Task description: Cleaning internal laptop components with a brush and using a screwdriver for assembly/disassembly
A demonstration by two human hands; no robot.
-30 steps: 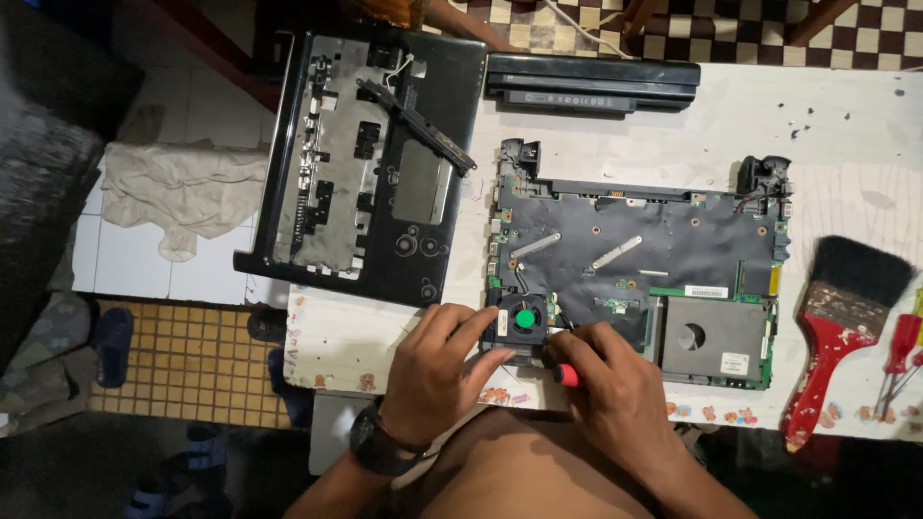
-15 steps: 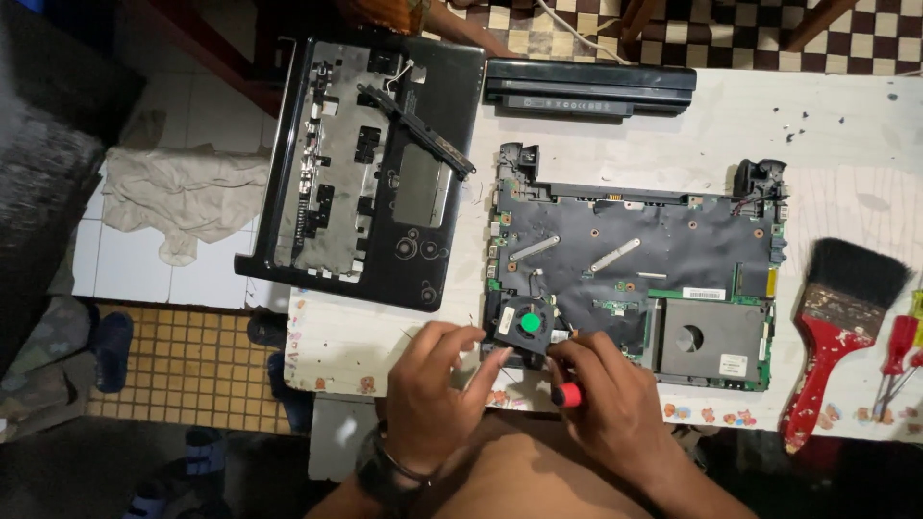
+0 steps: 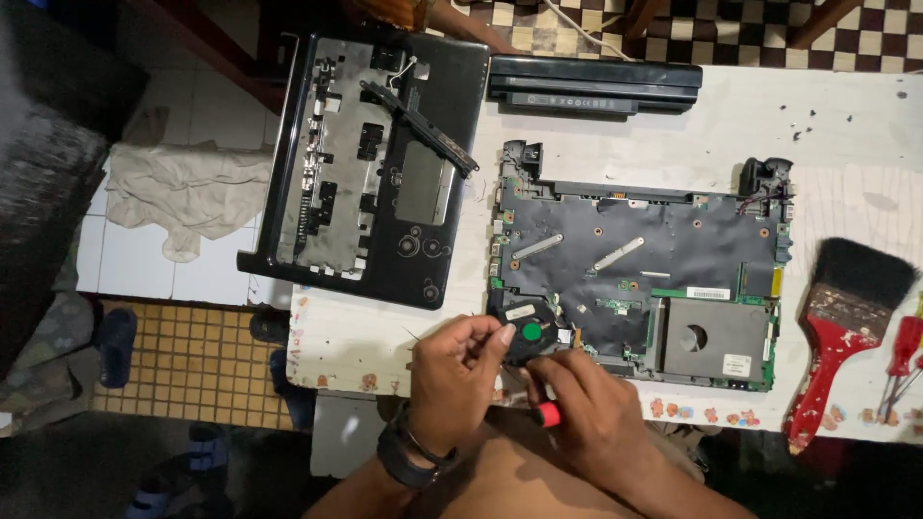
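A bare laptop mainboard (image 3: 663,250) lies on the white table (image 3: 731,115). At its near left corner sits a round black cooling fan (image 3: 531,329) with a green centre. My left hand (image 3: 457,370) pinches the fan's left rim with fingertips. My right hand (image 3: 586,408) is closed around a screwdriver with a red handle (image 3: 548,414), its tip hidden by the fan. A dark watch is on my left wrist.
The black laptop bottom case (image 3: 375,163) lies at the left, overhanging the table edge. A long black battery (image 3: 596,82) sits at the back. A red-handled paintbrush (image 3: 841,317) and red screwdrivers (image 3: 904,356) lie at the right. A cloth (image 3: 178,197) lies on the floor.
Both hands have shifted slightly at the fan. My left fingers moved from the table edge up onto the fan's rim, and the red handle now shows lower in my right hand.
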